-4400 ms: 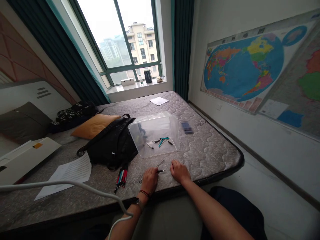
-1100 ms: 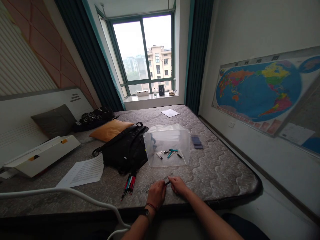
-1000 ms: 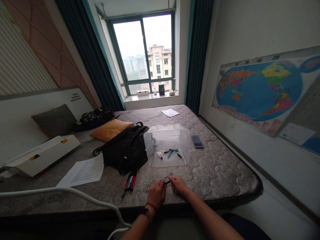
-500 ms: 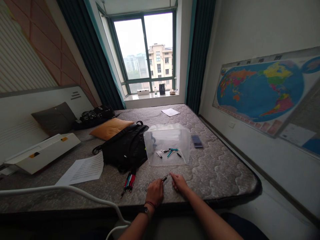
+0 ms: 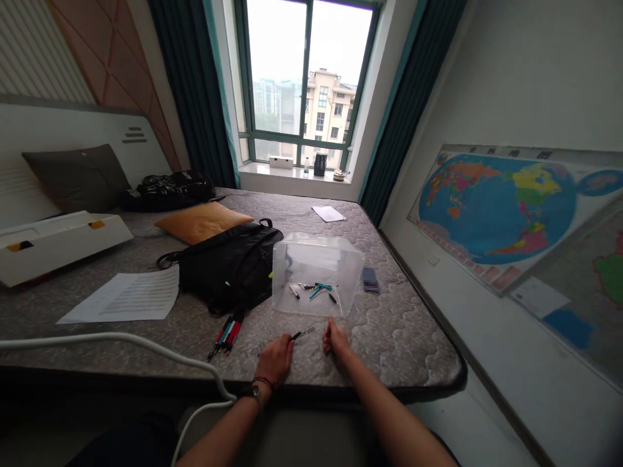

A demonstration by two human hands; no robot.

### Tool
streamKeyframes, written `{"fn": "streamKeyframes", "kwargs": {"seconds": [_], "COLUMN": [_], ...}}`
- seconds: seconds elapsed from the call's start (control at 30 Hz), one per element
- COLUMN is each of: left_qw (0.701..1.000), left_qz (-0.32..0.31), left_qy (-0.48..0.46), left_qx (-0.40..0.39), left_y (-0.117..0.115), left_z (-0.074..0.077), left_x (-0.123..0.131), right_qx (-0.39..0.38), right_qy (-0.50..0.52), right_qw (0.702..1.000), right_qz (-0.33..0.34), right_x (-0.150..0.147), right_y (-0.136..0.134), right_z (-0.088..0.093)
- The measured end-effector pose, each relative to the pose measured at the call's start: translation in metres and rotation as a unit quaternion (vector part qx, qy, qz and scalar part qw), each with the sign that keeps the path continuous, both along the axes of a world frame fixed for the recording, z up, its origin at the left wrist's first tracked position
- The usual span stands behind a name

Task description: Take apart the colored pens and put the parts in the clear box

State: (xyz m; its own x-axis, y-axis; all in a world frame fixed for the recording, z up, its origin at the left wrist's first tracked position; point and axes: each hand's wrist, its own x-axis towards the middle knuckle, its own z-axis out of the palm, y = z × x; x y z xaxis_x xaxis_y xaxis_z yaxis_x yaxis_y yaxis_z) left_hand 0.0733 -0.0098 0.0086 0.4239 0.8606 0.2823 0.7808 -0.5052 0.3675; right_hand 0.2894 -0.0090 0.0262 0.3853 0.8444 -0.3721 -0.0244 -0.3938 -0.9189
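Observation:
My left hand (image 5: 275, 359) is closed around a slim pen (image 5: 304, 334), whose dark part and pale patterned end stick out to the right. A short gap away, my right hand (image 5: 337, 340) is closed with the thumb on top; whatever may be inside the fingers is hidden. Just beyond both hands a clear plastic box (image 5: 318, 250) lies with its open side facing me. Several pens (image 5: 318, 290), white, black and teal, are scattered in it. To the left of my left hand, a bunch of red, black and teal pens (image 5: 226, 335) rests on the mattress.
A black bag (image 5: 228, 266) lies left of the box, near a printed sheet (image 5: 121, 295) and an orange cushion (image 5: 204, 222). A blurred dark flat object (image 5: 370, 279) is right of the box. A white tube (image 5: 146, 344) crosses the mattress (image 5: 409, 337) at the front left.
My hands have moved apart, and my right hand has come away from the pen's end. The pen stays in my left hand. The view has tilted and shifted.

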Motion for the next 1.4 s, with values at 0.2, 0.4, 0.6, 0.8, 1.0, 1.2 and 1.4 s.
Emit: {"fn": "streamKeyframes", "kwargs": {"seconds": [0.2,0.4,0.6,0.8,1.0,1.2,1.4], "left_qw": [1.0,0.999,0.997,0.995,0.997,0.998,0.999], "left_qz": [-0.026,-0.043,-0.078,-0.1,-0.073,-0.065,-0.049], "left_qy": [0.008,0.006,0.011,-0.004,-0.012,-0.008,0.016], "left_qx": [0.002,-0.001,0.007,0.004,-0.016,-0.021,-0.017], "left_y": [0.001,0.001,0.004,0.005,0.002,0.001,0.002], "left_z": [0.001,-0.003,-0.009,-0.012,-0.006,-0.003,-0.006], "left_x": [0.0,-0.002,-0.003,-0.002,-0.002,-0.002,-0.002], "right_qx": [0.062,0.004,0.026,0.03,0.07,0.068,0.075], "right_qy": [-0.067,0.057,0.028,0.031,0.078,0.082,0.081], "right_qw": [0.995,0.985,0.979,0.983,0.99,0.99,0.986], "right_qz": [0.051,0.163,0.201,0.178,0.093,0.097,0.124], "right_x": [-0.024,-0.032,-0.044,-0.04,-0.039,-0.041,-0.039], "right_y": [-0.016,-0.012,-0.015,-0.013,-0.011,-0.012,-0.014], "right_z": [-0.029,-0.02,-0.021,-0.023,-0.025,-0.025,-0.023]}}
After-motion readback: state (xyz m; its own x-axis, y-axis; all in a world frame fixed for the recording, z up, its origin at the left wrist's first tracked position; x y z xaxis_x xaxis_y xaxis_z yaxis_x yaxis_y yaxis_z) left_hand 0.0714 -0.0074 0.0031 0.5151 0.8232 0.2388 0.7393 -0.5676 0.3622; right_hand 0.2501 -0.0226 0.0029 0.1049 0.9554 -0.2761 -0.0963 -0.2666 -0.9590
